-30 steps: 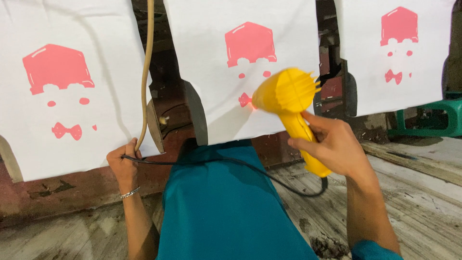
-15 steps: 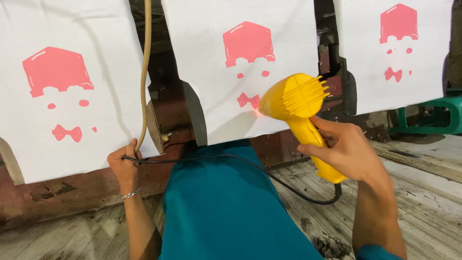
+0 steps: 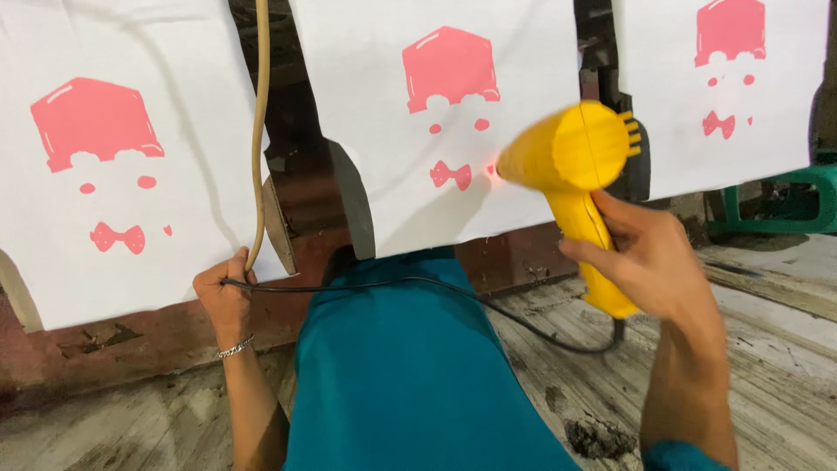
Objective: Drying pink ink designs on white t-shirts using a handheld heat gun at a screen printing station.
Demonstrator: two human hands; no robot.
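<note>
Fingers of my right hand (image 3: pixel 649 262) wrap the yellow heat gun (image 3: pixel 580 179), nozzle aimed at the white sheet (image 3: pixel 436 122) with pink print. Left hand (image 3: pixel 225 292) pinches its black cord (image 3: pixel 410 283), below another sheet (image 3: pixel 113 157).

Three white rectangular fabric panels, the left (image 3: pixel 113 166), the middle (image 3: pixel 436 122) and the right (image 3: pixel 724 87), are each printed in coral pink with a blocky hat shape, two small dots and a bow tie. A bright yellow plastic heat gun (image 3: pixel 575 183) is trailed by a black cable (image 3: pixel 418 283), a small red glow is cast on the middle panel by its nozzle, and a tan hose (image 3: pixel 259 131) is seen between the left and middle panels. A teal garment (image 3: pixel 410 375) is worn, a silver chain bracelet (image 3: pixel 234 349) is shown on the left wrist, and a green plastic stool (image 3: pixel 785 201) is seen over grey weathered floor planks (image 3: pixel 785 349).
</note>
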